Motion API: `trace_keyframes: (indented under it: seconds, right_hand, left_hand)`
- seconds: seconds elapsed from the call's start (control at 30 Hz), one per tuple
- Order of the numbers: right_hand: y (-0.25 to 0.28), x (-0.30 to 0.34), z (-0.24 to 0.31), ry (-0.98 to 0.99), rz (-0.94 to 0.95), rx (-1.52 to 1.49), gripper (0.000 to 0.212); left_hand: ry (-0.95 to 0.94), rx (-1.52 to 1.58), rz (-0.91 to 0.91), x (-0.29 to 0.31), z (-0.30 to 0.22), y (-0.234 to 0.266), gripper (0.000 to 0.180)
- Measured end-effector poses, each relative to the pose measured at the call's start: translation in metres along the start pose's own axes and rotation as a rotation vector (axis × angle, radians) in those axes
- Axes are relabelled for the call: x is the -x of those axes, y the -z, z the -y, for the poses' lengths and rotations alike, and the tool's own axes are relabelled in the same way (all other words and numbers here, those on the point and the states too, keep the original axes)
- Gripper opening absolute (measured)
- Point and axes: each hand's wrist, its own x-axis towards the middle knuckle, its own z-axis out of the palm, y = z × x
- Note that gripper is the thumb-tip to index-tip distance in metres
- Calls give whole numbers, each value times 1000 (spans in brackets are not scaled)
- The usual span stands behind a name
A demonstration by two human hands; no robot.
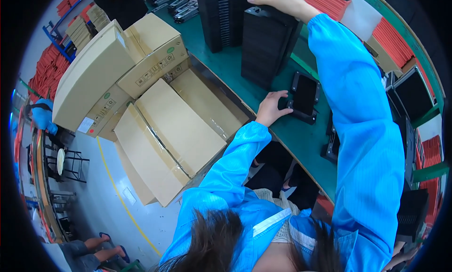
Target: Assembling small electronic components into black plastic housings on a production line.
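On the green tabletop [294, 145] lies a black rectangular panel [305, 94] with raised corner pieces. My left hand [273, 107] is at its near left corner, thumb and fingers spread apart; the thumb tip seems to touch the edge. Farther off, my right hand [280, 0] reaches to the top of a tall black stack [263, 48] of flat pieces. Its fingers are bent together around something dark at the stack's top, too small to make out. A second black stack [212, 22] with a ribbed side stands to the left.
Cardboard boxes [176, 126] are piled left of the table. Another black part [331, 147] lies partly behind my right sleeve. Black metal parts [183, 9] lie at the table's far end. Red-orange sheets [391, 41] are stacked at right. A person [43, 115] in blue is far left.
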Motion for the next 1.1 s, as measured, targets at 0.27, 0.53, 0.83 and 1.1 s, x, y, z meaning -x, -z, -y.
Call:
trace_keyframes:
  seconds: [0.27,0.53,0.83,1.1]
  right_hand:
    - [-24,-15,-2,-151,67,222,41]
    - [-29,-8,-44,134,-42,152,42]
    - [-25,-13,-5,-197,51,255,42]
    - [-31,1,-6,39,-96,220,40]
  left_hand:
    - [42,10,18,3,-2,2,63]
    - [39,-4,41,1,-2,-5,61]
    - [8,-21,23,-1,-1,-2,55]
    - [0,-14,12,3,0,-2,53]
